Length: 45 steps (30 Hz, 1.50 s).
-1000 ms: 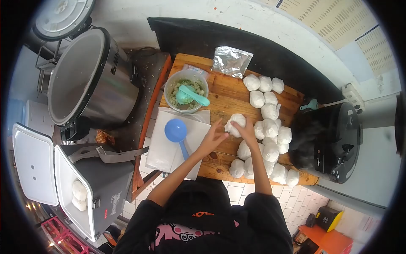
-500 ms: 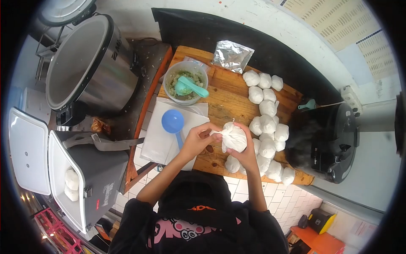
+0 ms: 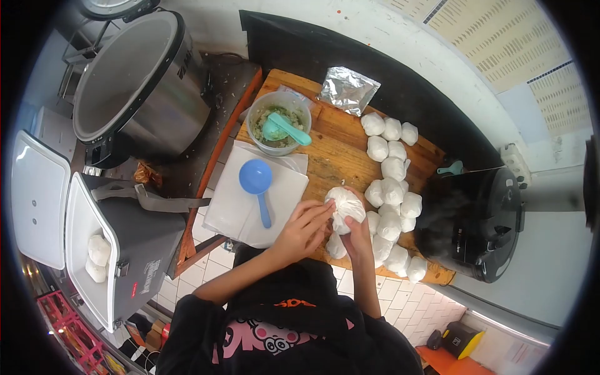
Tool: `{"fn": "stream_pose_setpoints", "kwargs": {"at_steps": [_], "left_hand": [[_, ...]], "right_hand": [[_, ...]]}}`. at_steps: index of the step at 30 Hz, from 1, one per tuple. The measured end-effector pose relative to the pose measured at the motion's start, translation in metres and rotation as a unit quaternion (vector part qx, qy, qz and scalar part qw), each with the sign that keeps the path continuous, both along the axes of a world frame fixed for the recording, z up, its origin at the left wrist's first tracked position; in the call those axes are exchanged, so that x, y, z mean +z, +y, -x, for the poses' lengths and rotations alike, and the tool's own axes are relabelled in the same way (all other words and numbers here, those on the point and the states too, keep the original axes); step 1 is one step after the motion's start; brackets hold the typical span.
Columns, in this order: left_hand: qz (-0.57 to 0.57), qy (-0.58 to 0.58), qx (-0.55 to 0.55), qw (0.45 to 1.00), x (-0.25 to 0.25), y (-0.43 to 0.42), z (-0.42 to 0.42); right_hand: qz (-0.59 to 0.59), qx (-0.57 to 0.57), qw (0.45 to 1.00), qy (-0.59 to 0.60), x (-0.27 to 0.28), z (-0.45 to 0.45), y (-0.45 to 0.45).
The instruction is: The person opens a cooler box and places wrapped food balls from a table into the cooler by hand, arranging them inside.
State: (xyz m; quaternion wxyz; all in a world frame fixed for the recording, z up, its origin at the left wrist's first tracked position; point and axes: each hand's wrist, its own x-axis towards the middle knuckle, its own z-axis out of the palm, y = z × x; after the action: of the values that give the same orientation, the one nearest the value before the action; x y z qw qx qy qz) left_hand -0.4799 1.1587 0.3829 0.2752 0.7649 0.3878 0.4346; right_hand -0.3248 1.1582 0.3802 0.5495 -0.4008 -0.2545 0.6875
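Observation:
A round white paper-wrapped bundle (image 3: 345, 211) is between my two hands above the front of the wooden table. My right hand (image 3: 358, 236) grips it from the right and below, thumb across its near side. The fingers of my left hand (image 3: 304, 228) are drawn together and press against its left side, where the paper is gathered; the fingertips are partly hidden. Just left of that hand, a blue ladle (image 3: 255, 177) lies on a stack of white paper sheets (image 3: 228, 203). Many similar wrapped bundles (image 3: 389, 223) crowd the table to the right of my hands.
A plastic tub (image 3: 253, 134) of green-flecked mixture holds a turquoise spoon (image 3: 284, 128). Foil packaging (image 3: 350, 90) lies at the back. A steaming black cooker (image 3: 481, 219) stands right, a large steel pot (image 3: 165, 94) left. Two bundles sit in an open cooler box (image 3: 150, 250).
The pinched, twisted paper end has been folded against the bundle, and my left fingers have straightened along it. Both hands and the bundle sit slightly lower in view.

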Motion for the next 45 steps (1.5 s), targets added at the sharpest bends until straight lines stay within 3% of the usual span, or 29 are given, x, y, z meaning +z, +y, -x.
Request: {"fn": "stream_pose_setpoints", "kwargs": {"at_steps": [1,2,3,4,6,7,9,12,13,15,16,18,19,21,22,23,24,26,27,29,30,34,38,39,40,41,43,45], "left_hand": [[0.002,0.0,0.0,1.0,-0.003,-0.004,0.0],[0.179,-0.073,-0.005,0.981,-0.006,-0.008,0.0],[0.349,-0.143,-0.009,0.926,-0.009,-0.009,-0.001],[0.351,-0.143,-0.009,0.925,-0.012,-0.006,-0.003],[0.511,-0.336,0.036,0.791,-0.017,0.007,-0.009],[0.513,-0.333,0.036,0.79,-0.024,0.015,-0.012],[0.635,-0.363,0.021,0.681,-0.037,0.023,-0.019],[0.623,-0.437,-0.008,0.649,-0.043,0.027,-0.026],[0.626,-0.435,-0.009,0.647,-0.043,0.029,-0.026],[0.697,-0.445,0.013,0.562,-0.041,0.03,-0.028],[0.697,-0.445,0.01,0.562,-0.049,0.03,-0.026],[0.712,-0.502,-0.015,0.491,-0.078,0.024,-0.016],[0.714,-0.5,-0.018,0.491,-0.088,0.023,-0.013],[0.698,-0.488,0.061,0.52,-0.102,0.023,-0.008],[0.692,-0.482,0.079,0.531,-0.096,0.025,-0.004],[0.691,-0.484,0.081,0.53,-0.099,0.026,0.002],[0.681,-0.491,0.071,0.539,-0.104,0.025,0.01],[0.666,-0.502,0.065,0.547,-0.106,0.022,0.028],[0.651,-0.501,0.068,0.566,-0.1,0.019,0.039],[0.629,-0.505,0.075,0.586,-0.084,0.014,0.064],[0.622,-0.511,0.098,0.585,-0.074,0.008,0.076],[0.579,-0.546,0.162,0.583,-0.062,-0.034,0.127],[0.535,-0.614,0.224,0.536,-0.049,-0.082,0.166],[0.511,-0.625,0.245,0.537,-0.049,-0.097,0.175],[0.502,-0.637,0.221,0.542,-0.048,-0.113,0.183],[0.489,-0.648,0.199,0.549,-0.044,-0.127,0.193],[0.482,-0.653,0.242,0.532,-0.031,-0.15,0.205],[0.488,-0.632,0.252,0.548,-0.012,-0.173,0.218]], "right_hand": [[0.002,0.0,1.0,0.0,-0.002,-0.002,0.001],[-0.081,0.017,0.969,-0.234,-0.006,-0.006,0.002],[-0.159,0.033,0.877,-0.453,-0.009,-0.008,0.003],[-0.156,0.033,0.877,-0.452,0.0,-0.004,0.003],[-0.182,0.078,0.749,-0.633,0.021,0.008,0.003],[-0.179,0.077,0.75,-0.632,0.019,0.012,0.004],[-0.194,0.073,0.774,-0.598,0.011,0.017,0.003],[-0.174,0.037,0.809,-0.561,-0.007,0.019,-0.001],[-0.17,0.036,0.809,-0.561,-0.016,0.019,-0.003],[-0.199,0.077,0.809,-0.548,-0.029,0.016,-0.007],[-0.199,0.076,0.808,-0.55,-0.028,0.013,-0.004],[-0.275,0.147,0.764,-0.564,-0.024,0.008,0.002],[-0.273,0.145,0.764,-0.567,-0.024,0.001,0.016],[-0.077,0.212,0.84,-0.494,-0.025,-0.026,0.068],[-0.13,0.079,0.815,-0.559,-0.089,-0.055,0.089],[-0.116,-0.014,0.756,-0.644,-0.083,-0.066,0.115],[-0.04,-0.049,0.748,-0.66,-0.11,-0.089,0.143],[-0.064,-0.138,0.535,-0.831,-0.201,-0.143,0.191],[-0.07,-0.135,0.537,-0.83,-0.198,-0.135,0.195],[0.08,-0.095,0.467,-0.876,-0.182,-0.112,0.204],[0.14,-0.071,0.472,-0.868,-0.176,-0.104,0.207],[0.101,-0.04,0.535,-0.838,-0.178,-0.082,0.193],[0.023,0.029,0.766,-0.642,-0.174,-0.107,0.18],[0.029,0.068,0.888,-0.453,-0.206,-0.134,0.18],[0.074,0.096,0.961,-0.25,-0.239,-0.161,0.179],[0.135,0.089,0.978,-0.13,-0.155,-0.11,0.163],[0.102,0.077,0.991,-0.031,-0.122,-0.085,0.154],[0.053,0.046,0.997,-0.043,-0.11,-0.071,0.155]]}}
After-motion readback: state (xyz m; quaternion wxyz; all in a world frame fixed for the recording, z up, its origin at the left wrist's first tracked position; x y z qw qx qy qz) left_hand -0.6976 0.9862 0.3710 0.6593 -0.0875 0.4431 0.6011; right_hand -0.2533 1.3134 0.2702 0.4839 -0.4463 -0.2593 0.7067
